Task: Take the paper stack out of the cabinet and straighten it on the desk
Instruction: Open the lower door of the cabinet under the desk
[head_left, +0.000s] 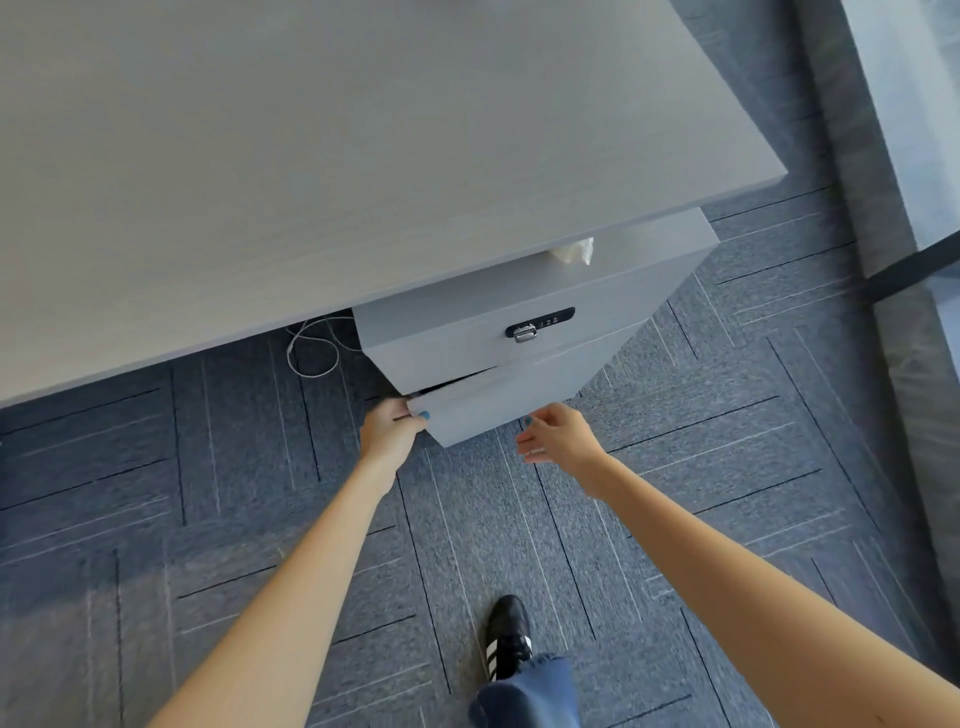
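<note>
A grey cabinet (613, 291) stands under the right end of the pale wood desk (311, 156). Its lower drawer (498, 400) is pulled out a crack, with a dark gap along its top edge. My left hand (389, 428) grips the drawer's left top corner, thumb on the front. My right hand (558, 434) hovers with fingers spread just below the drawer's right front, apart from it. The upper drawer carries a black combination lock (540, 322). No paper stack is visible; the drawer's inside is hidden.
A crumpled white tissue (574, 250) lies on the cabinet's top under the desk edge. A white cable (311, 348) loops on the blue-grey carpet under the desk. My black shoe (509, 636) and a jeans leg are below. A glass partition (914, 156) runs along the right.
</note>
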